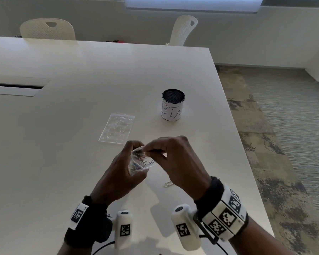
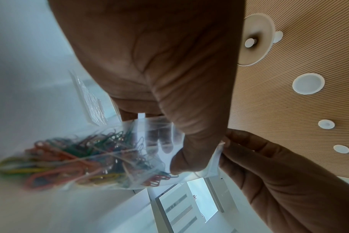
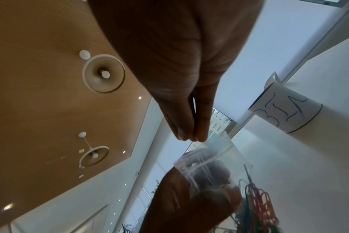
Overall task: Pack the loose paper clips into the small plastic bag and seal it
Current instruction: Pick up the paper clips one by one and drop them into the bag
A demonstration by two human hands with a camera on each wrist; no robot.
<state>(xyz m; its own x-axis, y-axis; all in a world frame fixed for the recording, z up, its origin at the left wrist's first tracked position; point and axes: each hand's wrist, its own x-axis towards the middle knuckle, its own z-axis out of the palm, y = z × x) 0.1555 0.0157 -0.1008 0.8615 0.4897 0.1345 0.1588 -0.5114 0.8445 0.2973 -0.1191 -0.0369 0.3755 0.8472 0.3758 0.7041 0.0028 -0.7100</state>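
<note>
A small clear plastic bag (image 1: 140, 161) full of coloured paper clips (image 2: 70, 159) is held above the white table (image 1: 81, 172). My left hand (image 1: 124, 168) grips the bag, thumb on one face and fingers behind it. My right hand (image 1: 166, 153) pinches the bag's top edge (image 2: 219, 149) between thumb and forefinger (image 3: 189, 134). The bag (image 3: 209, 157) hangs below that pinch, with red and green clips (image 3: 257, 205) at its bottom. One silver paper clip (image 1: 168, 184) lies loose on the table under my right wrist.
A stack of empty clear bags (image 1: 117, 128) lies flat just beyond my hands. A black mesh cup (image 1: 173, 104) with a paper label stands to the right of it. The table's right edge (image 1: 234, 126) drops to carpet. Two white chairs (image 1: 47, 28) stand at the far side.
</note>
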